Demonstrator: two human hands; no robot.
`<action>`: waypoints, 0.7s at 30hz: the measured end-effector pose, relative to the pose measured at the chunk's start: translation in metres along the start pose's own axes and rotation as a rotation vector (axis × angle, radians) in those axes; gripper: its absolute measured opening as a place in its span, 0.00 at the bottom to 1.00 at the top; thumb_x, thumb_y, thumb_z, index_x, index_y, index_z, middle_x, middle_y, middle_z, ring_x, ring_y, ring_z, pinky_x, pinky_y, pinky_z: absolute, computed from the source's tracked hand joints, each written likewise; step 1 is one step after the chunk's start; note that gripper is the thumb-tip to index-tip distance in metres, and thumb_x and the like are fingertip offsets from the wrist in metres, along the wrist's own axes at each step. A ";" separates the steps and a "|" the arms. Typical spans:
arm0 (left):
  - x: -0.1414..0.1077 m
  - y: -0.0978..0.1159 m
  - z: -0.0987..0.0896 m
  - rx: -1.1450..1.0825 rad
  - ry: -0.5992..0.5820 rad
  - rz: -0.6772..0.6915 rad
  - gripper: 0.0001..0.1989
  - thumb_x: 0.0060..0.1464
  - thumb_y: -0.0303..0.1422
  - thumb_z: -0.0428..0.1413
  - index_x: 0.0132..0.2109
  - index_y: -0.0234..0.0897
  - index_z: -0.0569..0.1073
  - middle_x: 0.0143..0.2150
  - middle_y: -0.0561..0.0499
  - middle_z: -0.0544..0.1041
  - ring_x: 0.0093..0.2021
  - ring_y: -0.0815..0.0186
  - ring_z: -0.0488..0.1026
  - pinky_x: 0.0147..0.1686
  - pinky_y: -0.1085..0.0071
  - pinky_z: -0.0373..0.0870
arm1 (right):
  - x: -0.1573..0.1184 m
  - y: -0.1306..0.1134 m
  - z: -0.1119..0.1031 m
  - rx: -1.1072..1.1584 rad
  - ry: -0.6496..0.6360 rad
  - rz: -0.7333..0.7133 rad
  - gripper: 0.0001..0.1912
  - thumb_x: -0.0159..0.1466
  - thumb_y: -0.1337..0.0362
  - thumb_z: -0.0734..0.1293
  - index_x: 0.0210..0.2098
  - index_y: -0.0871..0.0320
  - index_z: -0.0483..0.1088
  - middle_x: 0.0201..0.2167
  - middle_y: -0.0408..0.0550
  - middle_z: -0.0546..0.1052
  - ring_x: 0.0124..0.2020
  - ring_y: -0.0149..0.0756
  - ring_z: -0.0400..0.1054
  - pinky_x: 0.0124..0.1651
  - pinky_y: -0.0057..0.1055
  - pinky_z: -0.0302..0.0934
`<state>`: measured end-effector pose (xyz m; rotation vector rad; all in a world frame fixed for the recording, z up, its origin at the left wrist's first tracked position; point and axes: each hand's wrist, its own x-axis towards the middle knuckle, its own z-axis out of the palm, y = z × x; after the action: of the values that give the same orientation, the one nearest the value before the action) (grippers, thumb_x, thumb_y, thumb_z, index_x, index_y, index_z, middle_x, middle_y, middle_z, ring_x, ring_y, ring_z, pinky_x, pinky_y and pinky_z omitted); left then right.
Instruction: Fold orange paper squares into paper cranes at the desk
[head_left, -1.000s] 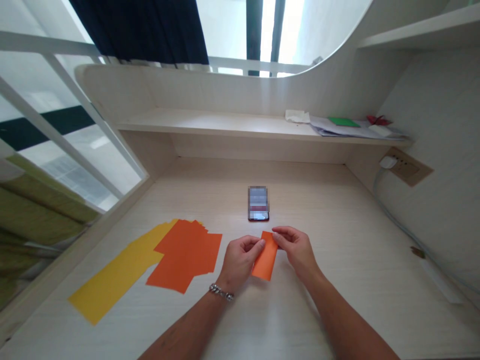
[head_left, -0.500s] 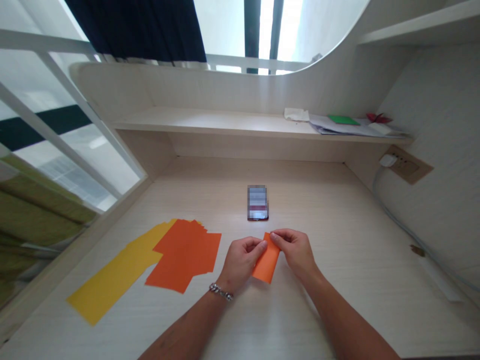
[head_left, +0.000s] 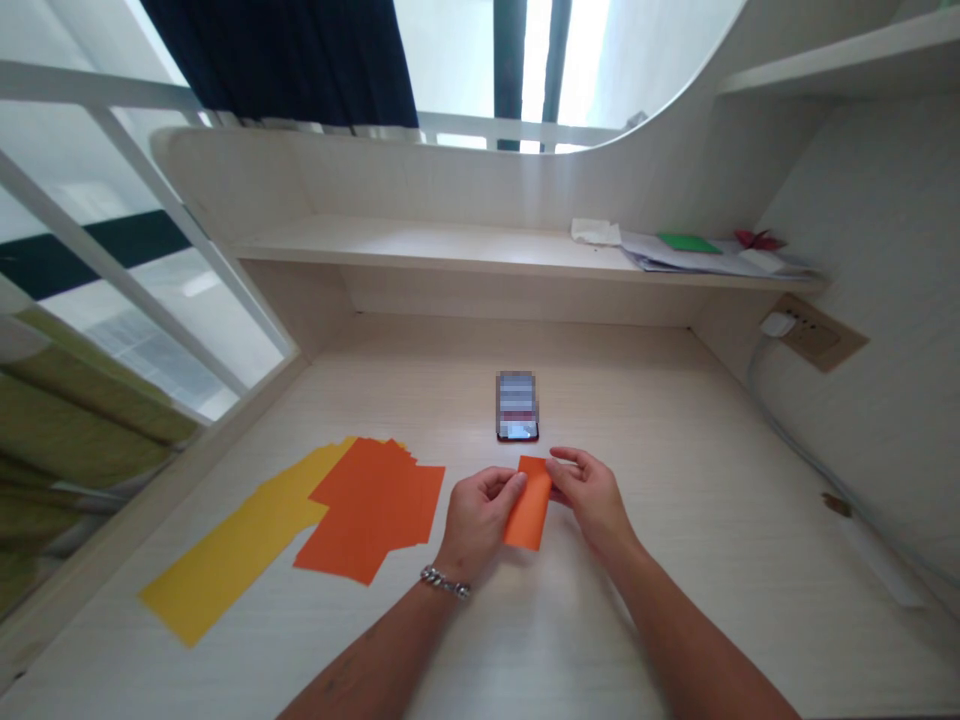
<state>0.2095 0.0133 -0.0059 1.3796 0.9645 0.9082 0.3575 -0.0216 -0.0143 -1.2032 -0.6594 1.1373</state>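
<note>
A folded piece of orange paper (head_left: 529, 515), a narrow rectangle, is held between my two hands just above the desk. My left hand (head_left: 478, 515) pinches its left edge between thumb and fingers; a silver chain bracelet circles that wrist. At the upper right edge, the thumb and index finger of my right hand (head_left: 591, 495) grip the same paper, the other fingers partly behind it. Left of my hands lie overlapping orange paper sheets (head_left: 375, 515), partly covering a fan of yellow paper sheets (head_left: 225, 560).
A phone (head_left: 517, 405) with a blurred screen lies beyond my hands. On the shelf (head_left: 420, 245) at the back are papers, a green sheet (head_left: 688, 243) and a red folded paper (head_left: 759, 240). A grey cable (head_left: 795, 430) runs from the wall socket (head_left: 821, 335) down the right side.
The folded orange paper has turned a little more upright, its top edge now more exposed. My right hand has shifted slightly along its edge, and its fingers have lifted somewhat.
</note>
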 end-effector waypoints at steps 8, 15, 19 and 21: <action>0.003 -0.002 0.000 -0.049 0.057 -0.008 0.14 0.50 0.39 0.58 0.36 0.31 0.77 0.33 0.45 0.80 0.32 0.63 0.75 0.32 0.72 0.71 | -0.002 0.004 0.003 -0.112 -0.010 -0.020 0.17 0.50 0.54 0.73 0.28 0.63 0.72 0.24 0.49 0.78 0.25 0.34 0.71 0.29 0.29 0.66; 0.007 -0.010 -0.002 -0.079 0.090 -0.021 0.14 0.49 0.39 0.59 0.35 0.31 0.78 0.30 0.46 0.79 0.31 0.64 0.75 0.32 0.72 0.71 | -0.003 0.007 0.006 -0.154 -0.038 0.008 0.17 0.48 0.54 0.74 0.24 0.63 0.72 0.21 0.49 0.77 0.22 0.33 0.69 0.26 0.28 0.64; 0.008 -0.012 -0.003 -0.063 0.107 -0.006 0.14 0.49 0.40 0.58 0.36 0.31 0.77 0.32 0.46 0.79 0.31 0.65 0.75 0.32 0.72 0.72 | -0.003 0.010 0.006 -0.126 -0.053 0.036 0.17 0.49 0.53 0.73 0.26 0.63 0.72 0.24 0.49 0.78 0.24 0.35 0.71 0.27 0.29 0.66; 0.008 -0.011 -0.003 -0.063 0.121 -0.012 0.15 0.49 0.40 0.58 0.36 0.31 0.77 0.32 0.45 0.79 0.31 0.64 0.75 0.31 0.72 0.72 | -0.003 0.011 0.007 -0.124 -0.083 0.076 0.17 0.48 0.53 0.74 0.26 0.62 0.72 0.25 0.50 0.78 0.25 0.36 0.72 0.28 0.30 0.67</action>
<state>0.2091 0.0218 -0.0172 1.2760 1.0257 1.0143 0.3470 -0.0226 -0.0222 -1.3006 -0.7623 1.2294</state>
